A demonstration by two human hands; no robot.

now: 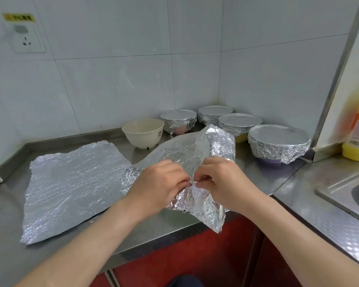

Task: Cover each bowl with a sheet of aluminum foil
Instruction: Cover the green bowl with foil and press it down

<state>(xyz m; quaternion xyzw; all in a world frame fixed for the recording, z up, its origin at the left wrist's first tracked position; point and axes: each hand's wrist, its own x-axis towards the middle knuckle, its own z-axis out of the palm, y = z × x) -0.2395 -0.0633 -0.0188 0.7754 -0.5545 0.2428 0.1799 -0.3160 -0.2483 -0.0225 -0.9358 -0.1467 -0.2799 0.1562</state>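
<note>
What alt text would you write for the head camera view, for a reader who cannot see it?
The left hand and right hand pinch a crumpled foil sheet together above a steel counter. A second foil sheet lies flat to their left. Behind stand one uncovered cream bowl and four foil-covered bowls by the tiled wall.

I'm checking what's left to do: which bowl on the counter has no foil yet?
The cream bowl, leftmost of the five: its mouth is open, while the other four are each wrapped in foil.
</note>
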